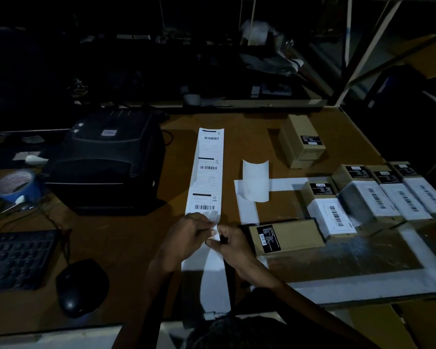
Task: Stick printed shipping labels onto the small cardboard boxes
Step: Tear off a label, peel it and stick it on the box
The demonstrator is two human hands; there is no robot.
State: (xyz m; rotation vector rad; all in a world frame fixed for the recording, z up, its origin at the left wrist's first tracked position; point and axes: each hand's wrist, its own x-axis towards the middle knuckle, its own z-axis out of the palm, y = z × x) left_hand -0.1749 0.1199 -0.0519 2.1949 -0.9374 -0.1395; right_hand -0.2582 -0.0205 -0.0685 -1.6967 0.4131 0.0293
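Two hands are seen at work on one long strip (207,177) of printed labels, which is laid lengthwise down the middle of the bench (126,248). At the far left a keyboard (18,258), a mouse (82,287) and a roll of blue tape (15,186) are found, with a black printer (106,159) behind them; none of these is being touched. Just right of the printer the strip runs toward the person, three labels showing beyond the fingers and bare white backing below them. The left hand (186,238) is curled, its fingertips pinching the near edge of the nearest label; the right hand (230,244) is likewise closed in a pinch on the strip's right edge, where a corner of paper is lifted. The step in hand is judged to be the peeling of that label from its backing. Beside the strip a loose curl of used backing (256,181) is left lying. Just right of the hands an unlabelled box (286,236) is waiting, and one more (300,141) is stood farther back. At the far right four boxes (378,195) already bearing white labels are ranged together. Next, the label would need to be drawn fully free, kept flat, carried to the near box and pressed down squarely.
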